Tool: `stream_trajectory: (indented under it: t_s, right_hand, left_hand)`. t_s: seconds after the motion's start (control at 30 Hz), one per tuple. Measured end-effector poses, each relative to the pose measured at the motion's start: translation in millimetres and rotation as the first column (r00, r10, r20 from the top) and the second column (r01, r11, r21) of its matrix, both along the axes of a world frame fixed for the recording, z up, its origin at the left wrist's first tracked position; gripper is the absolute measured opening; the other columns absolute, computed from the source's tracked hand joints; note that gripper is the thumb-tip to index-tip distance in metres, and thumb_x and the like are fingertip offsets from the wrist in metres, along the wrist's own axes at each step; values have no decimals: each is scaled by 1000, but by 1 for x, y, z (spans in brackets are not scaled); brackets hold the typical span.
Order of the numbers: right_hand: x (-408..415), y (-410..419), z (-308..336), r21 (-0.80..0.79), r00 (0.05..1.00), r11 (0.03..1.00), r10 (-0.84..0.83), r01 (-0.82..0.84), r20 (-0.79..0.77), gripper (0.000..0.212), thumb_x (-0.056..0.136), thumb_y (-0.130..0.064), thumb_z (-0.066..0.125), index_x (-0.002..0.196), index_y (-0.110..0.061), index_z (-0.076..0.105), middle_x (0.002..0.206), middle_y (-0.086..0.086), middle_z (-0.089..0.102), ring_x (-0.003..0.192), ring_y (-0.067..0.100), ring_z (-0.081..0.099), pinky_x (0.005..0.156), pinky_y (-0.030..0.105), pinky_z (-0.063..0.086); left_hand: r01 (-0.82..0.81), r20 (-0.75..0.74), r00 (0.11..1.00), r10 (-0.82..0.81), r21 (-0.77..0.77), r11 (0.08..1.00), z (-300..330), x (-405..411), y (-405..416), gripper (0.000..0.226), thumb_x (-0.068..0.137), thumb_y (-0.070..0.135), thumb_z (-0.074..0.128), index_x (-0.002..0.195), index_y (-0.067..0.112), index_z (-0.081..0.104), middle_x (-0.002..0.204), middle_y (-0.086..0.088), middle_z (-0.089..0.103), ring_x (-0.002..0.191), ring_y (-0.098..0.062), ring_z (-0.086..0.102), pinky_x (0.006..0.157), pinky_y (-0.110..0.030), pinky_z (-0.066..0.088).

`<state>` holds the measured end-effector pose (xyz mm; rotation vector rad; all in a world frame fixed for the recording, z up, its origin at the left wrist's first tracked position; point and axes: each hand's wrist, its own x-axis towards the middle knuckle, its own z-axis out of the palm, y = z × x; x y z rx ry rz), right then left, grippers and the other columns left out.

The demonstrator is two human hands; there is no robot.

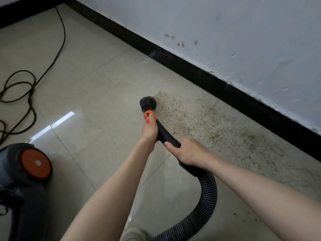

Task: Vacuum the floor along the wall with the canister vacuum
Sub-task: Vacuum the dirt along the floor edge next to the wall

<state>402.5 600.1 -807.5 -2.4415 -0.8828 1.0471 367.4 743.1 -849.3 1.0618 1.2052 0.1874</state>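
Two bare hands clamp the black wand (165, 134): left hand (149, 130) nearer the orange collar (149, 117), right hand (188, 152) closed further back by the ribbed hose (207, 197). Its long axis runs near to far, tilted slightly left, round brush nozzle (147, 102) down on glossy beige tile (97, 80) at a gritty patch (199, 119) beside the black skirting (182, 66). Left sits the canister (22, 180), its cord (22, 87) looped beyond.
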Motion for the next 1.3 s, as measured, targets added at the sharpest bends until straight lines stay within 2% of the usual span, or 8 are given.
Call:
stream_trajectory:
  t_s: [0.17, 0.3, 0.43, 0.57, 0.77, 0.93, 1.17, 1.3]
  right_hand:
    - [18, 24, -6, 57, 997, 995, -83, 83, -12, 52, 89, -70, 40, 70, -22, 49, 79, 4, 68, 78, 28, 67, 72, 36, 52]
    - [28, 31, -12, 100, 987, 983, -152, 157, -52, 52, 88, -71, 39, 73, -23, 51, 73, 2, 68, 71, 25, 68, 73, 39, 57]
    - [35, 33, -13, 117, 973, 968, -211, 221, -90, 54, 88, -70, 39, 74, -20, 55, 71, 4, 69, 67, 26, 68, 72, 43, 58]
    - [53, 43, -4, 128, 960, 957, -240, 258, -144, 54, 88, -68, 41, 69, -20, 55, 66, 3, 67, 64, 25, 68, 69, 41, 57]
    - [53, 30, 10, 60, 965, 975, -200, 213, -170, 51, 86, -69, 44, 68, -23, 55, 58, -3, 60, 57, 22, 64, 59, 34, 51]
    - [29, 15, 24, -50, 974, 988, -151, 144, -168, 54, 83, -74, 42, 69, -23, 51, 64, 0, 62, 64, 26, 65, 61, 36, 52]
    - [-4, 9, 55, -142, 977, 989, -69, 41, -200, 52, 87, -70, 43, 75, -21, 56, 63, -3, 62, 62, 20, 63, 57, 28, 46]
    - [-18, 5, 67, -163, 977, 986, -4, -32, -214, 53, 90, -68, 44, 86, -17, 59, 72, 0, 63, 72, 25, 65, 63, 31, 48]
  left_hand:
    - [40, 3, 999, -40, -2, 999, 8, 32, 24, 51, 97, 47, 38, 122, 3, 47, 86, -4, 52, 78, -19, 54, 61, -30, 47]
    - [131, -41, 991, -130, 47, 990, 9, 52, 32, 57, 98, 48, 35, 127, 1, 46, 92, -7, 53, 87, -23, 54, 68, -33, 49]
    - [236, -137, 965, -225, 68, 969, 18, 70, 34, 58, 98, 47, 33, 129, 0, 45, 118, -18, 56, 106, -32, 56, 84, -40, 50]
    - [304, -191, 935, -298, 5, 953, 41, 89, 43, 54, 99, 45, 29, 129, 2, 44, 104, -13, 52, 95, -28, 53, 80, -39, 50]
    - [226, -202, 950, -239, -86, 970, 50, 77, 30, 59, 99, 49, 29, 132, 2, 43, 125, -19, 54, 112, -34, 55, 90, -43, 50]
    - [113, -145, 979, -141, -188, 976, 46, 39, 15, 59, 99, 50, 33, 134, 4, 41, 113, -13, 53, 101, -29, 54, 80, -40, 49]
    - [60, -154, 983, -101, -250, 966, 55, -13, 9, 57, 98, 51, 32, 134, 8, 37, 124, -17, 50, 111, -31, 52, 89, -43, 48]
    - [19, -156, 986, -61, -257, 966, 56, -37, 2, 57, 98, 51, 31, 132, 7, 40, 114, -12, 51, 105, -27, 52, 96, -43, 47]
